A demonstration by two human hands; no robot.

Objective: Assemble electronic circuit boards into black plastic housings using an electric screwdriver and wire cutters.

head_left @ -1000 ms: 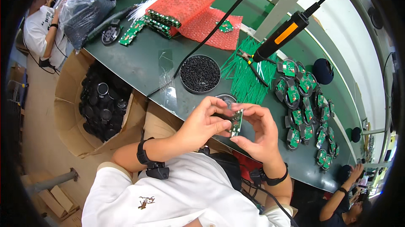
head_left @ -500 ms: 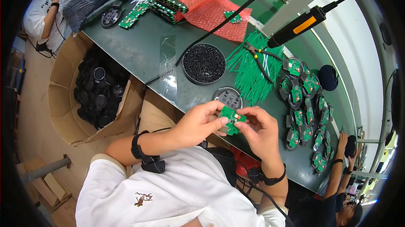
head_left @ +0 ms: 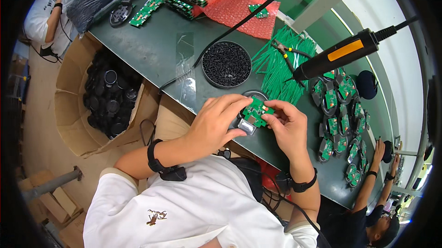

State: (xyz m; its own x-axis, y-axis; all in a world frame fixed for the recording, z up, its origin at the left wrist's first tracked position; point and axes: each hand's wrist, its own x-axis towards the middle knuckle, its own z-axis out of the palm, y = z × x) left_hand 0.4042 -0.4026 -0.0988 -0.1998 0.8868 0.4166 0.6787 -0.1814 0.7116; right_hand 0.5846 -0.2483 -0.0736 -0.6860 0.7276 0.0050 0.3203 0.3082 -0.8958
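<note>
Between my two hands is a green circuit board [head_left: 256, 112], over a round dark plastic housing [head_left: 256, 94] near the table's front edge. My left hand [head_left: 214, 121] is closed on the board's left side, its fingertips at the upper edge. Its thumb lies by a shiny grey rectangular piece [head_left: 247, 127] at the board's lower end; whether that belongs to the board or the housing I cannot tell. My right hand [head_left: 289, 126] pinches the board's right edge between thumb and fingers. Most of the housing is hidden behind the board and hands.
Beyond the hands stand a round dish of small black pieces [head_left: 226, 64], green cable ties [head_left: 281, 80] and pliers [head_left: 286, 57]. A black electric screwdriver [head_left: 340, 55] hangs at right, above housings with boards [head_left: 343, 123]. A carton [head_left: 69, 96] stands left; co-workers flank the table.
The board has been lowered and turned over the housing, and the shiny grey piece now shows below it. My left hand has spread further round the board's left side. The view has shifted slightly.
</note>
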